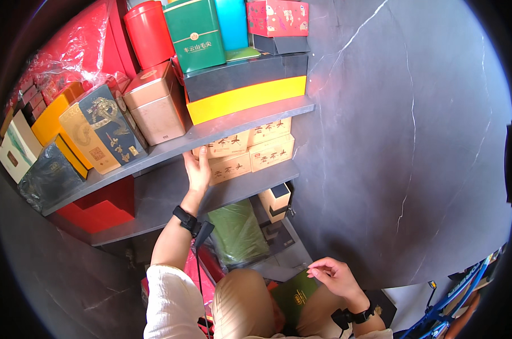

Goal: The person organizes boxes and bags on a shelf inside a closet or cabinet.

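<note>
My left hand point(197, 171) reaches up to the middle shelf, at the left end of a stack of tan cardboard cartons point(229, 168) that bear writing. Its thumb points up along the edge of the upper-left carton point(227, 144). The other fingers run in under the upper shelf, where their tips are partly hidden, so a grip cannot be made out. My right hand point(333, 276) hovers above my right knee, fingers loosely bent and apart, with nothing in it. Below it, between my knees, a dark green box point(297, 296) shows gold print.
Tins and boxes crowd the upper shelf point(247, 123), including a green tin point(196, 40) and a copper-coloured tin point(154, 106). A red box point(101, 212) sits lower left. Under the middle shelf lies a green plastic-wrapped package point(239, 233). A dark marbled wall point(374, 140) bounds the right; a blue bicycle frame point(455, 292) stands lower right.
</note>
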